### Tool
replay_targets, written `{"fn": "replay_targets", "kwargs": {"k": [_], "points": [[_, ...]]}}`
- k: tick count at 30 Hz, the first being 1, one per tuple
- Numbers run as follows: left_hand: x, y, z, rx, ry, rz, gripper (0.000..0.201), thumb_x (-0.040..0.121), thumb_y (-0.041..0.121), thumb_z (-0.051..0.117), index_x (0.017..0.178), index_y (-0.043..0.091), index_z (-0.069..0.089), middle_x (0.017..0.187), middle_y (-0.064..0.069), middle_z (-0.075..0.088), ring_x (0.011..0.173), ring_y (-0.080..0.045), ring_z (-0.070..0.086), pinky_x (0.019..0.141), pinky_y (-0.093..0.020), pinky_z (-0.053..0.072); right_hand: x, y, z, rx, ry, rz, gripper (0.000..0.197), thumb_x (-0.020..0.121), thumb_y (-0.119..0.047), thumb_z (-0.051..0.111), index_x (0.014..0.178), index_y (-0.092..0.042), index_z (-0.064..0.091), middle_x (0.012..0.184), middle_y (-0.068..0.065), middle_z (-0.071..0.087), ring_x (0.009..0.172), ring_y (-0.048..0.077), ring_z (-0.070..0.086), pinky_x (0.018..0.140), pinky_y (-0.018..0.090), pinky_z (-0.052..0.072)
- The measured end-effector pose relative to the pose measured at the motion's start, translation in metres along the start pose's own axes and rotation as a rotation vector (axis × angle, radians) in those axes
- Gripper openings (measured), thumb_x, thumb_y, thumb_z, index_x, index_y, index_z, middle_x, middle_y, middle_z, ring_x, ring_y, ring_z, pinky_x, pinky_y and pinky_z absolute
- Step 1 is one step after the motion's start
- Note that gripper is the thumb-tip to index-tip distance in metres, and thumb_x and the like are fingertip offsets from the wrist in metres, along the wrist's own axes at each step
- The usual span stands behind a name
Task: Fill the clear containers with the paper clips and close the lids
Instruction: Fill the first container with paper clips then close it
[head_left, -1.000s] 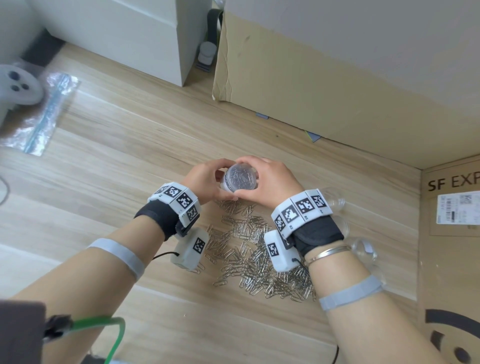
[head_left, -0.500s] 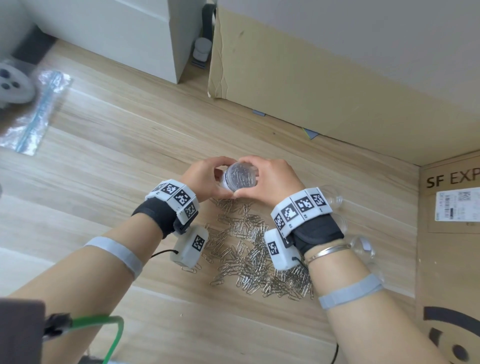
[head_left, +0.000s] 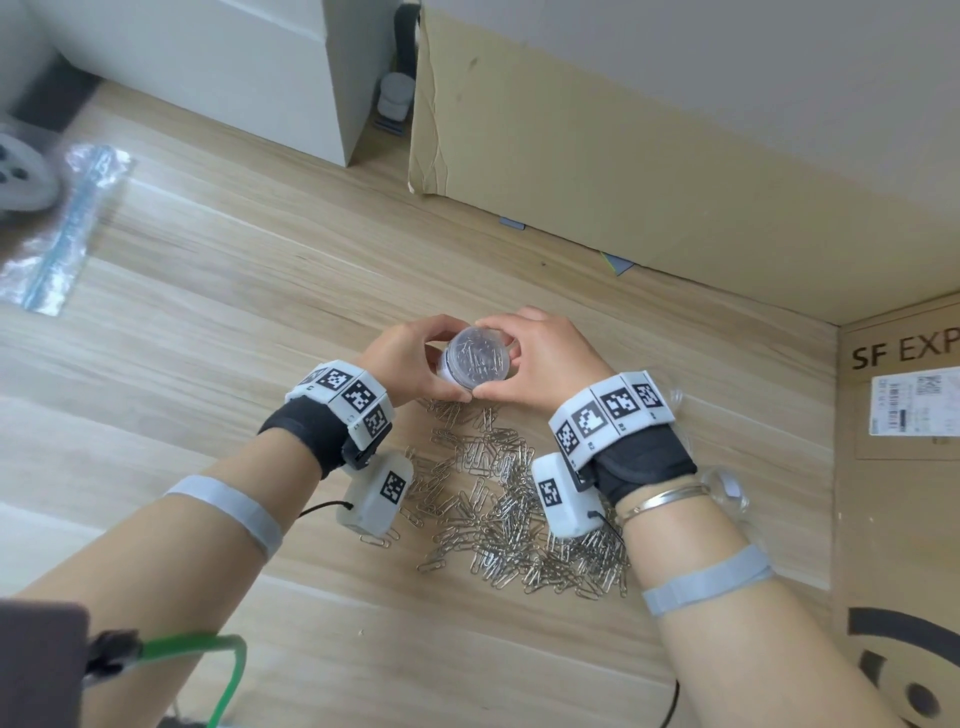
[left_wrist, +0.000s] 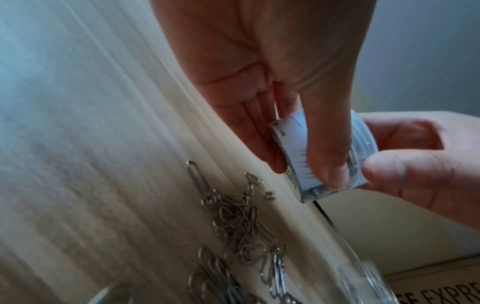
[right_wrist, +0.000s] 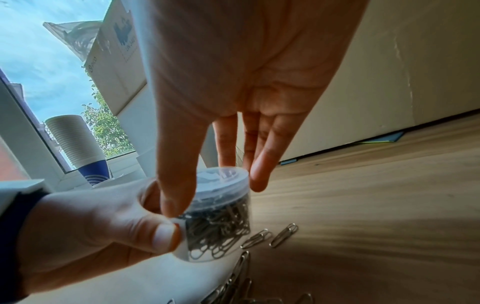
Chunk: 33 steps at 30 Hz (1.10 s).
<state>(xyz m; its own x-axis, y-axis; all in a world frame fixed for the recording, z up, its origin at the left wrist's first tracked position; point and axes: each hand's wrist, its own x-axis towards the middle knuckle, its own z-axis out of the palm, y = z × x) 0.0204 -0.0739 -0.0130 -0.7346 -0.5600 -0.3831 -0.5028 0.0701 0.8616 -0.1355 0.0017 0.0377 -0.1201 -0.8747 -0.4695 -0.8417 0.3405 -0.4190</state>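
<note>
Lid seating on filled container

Container (head_left: 475, 358) of paper clips is held above the floor (head_left: 260, 291), near its far edge by the cardboard box (head_left: 649, 171). Left hand (head_left: 410, 364) grips the body, thumb and fingers curled round it. Right hand (head_left: 540, 364) pinches the lid (right_wrist: 221, 179) at its rim, thumb one side, fingers the other. Compared with a second ago the grip is unchanged and the container has only tilted slightly, so closing appears near complete. Loose paper clips (head_left: 514, 514) lie heaped below the wrists, with empty clear containers (head_left: 727, 488) just beside the right wrist: filling remains unfinished
</note>
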Motion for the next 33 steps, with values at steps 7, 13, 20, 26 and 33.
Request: {"fn": "replay_targets", "kwargs": {"k": [7, 13, 20, 26, 33], "points": [[0.001, 0.0, 0.004, -0.022, 0.025, 0.014, 0.066, 0.055, 0.015, 0.085, 0.113, 0.017, 0.056, 0.108, 0.001, 0.066, 0.092, -0.015, 0.067, 0.085, -0.036, 0.055, 0.002, -0.002, -0.006, -0.042, 0.027, 0.015, 0.069, 0.056, -0.05, 0.08, 0.116, -0.022, 0.06, 0.103, -0.003, 0.061, 0.09, 0.012, 0.059, 0.088, 0.033, 0.05], [0.007, 0.005, 0.001, 0.021, 0.08, 0.037, 0.068, 0.058, 0.016, 0.083, 0.119, 0.015, 0.053, 0.113, -0.001, 0.065, 0.094, -0.014, 0.065, 0.086, -0.03, 0.054, 0.007, 0.001, -0.002, 0.044, 0.067, 0.049, 0.078, 0.058, -0.046, 0.08, 0.127, -0.021, 0.053, 0.116, 0.0, 0.057, 0.101, 0.015, 0.059, 0.094, 0.033, 0.049], [0.023, 0.009, 0.0, -0.026, 0.131, 0.046, 0.069, 0.063, 0.013, 0.081, 0.122, 0.011, 0.045, 0.118, -0.004, 0.059, 0.099, -0.015, 0.061, 0.09, -0.03, 0.051, 0.014, 0.006, -0.004, 0.322, 0.112, 0.083, 0.091, 0.063, -0.031, 0.083, 0.14, -0.026, 0.036, 0.125, 0.0, 0.05, 0.106, 0.016, 0.058, 0.097, 0.034, 0.048], [0.046, 0.01, -0.004, -0.058, 0.123, 0.038, 0.067, 0.061, 0.008, 0.081, 0.115, 0.012, 0.041, 0.121, -0.01, 0.059, 0.103, -0.017, 0.058, 0.091, -0.028, 0.047, 0.02, 0.015, -0.01, 0.506, 0.214, 0.162, 0.052, 0.088, -0.034, 0.058, 0.137, -0.025, 0.042, 0.125, -0.01, 0.058, 0.099, 0.009, 0.061, 0.095, 0.026, 0.044], [0.078, 0.018, -0.011, 0.202, 0.243, 0.08, 0.07, 0.058, 0.024, 0.083, 0.119, 0.013, 0.05, 0.119, -0.007, 0.049, 0.103, -0.018, 0.043, 0.092, -0.031, 0.04, 0.039, 0.02, -0.018, 0.584, 0.347, 0.209, 0.039, 0.095, -0.03, 0.047, 0.133, -0.021, 0.049, 0.127, -0.001, 0.06, 0.105, 0.019, 0.064, 0.101, 0.037, 0.044]]}}
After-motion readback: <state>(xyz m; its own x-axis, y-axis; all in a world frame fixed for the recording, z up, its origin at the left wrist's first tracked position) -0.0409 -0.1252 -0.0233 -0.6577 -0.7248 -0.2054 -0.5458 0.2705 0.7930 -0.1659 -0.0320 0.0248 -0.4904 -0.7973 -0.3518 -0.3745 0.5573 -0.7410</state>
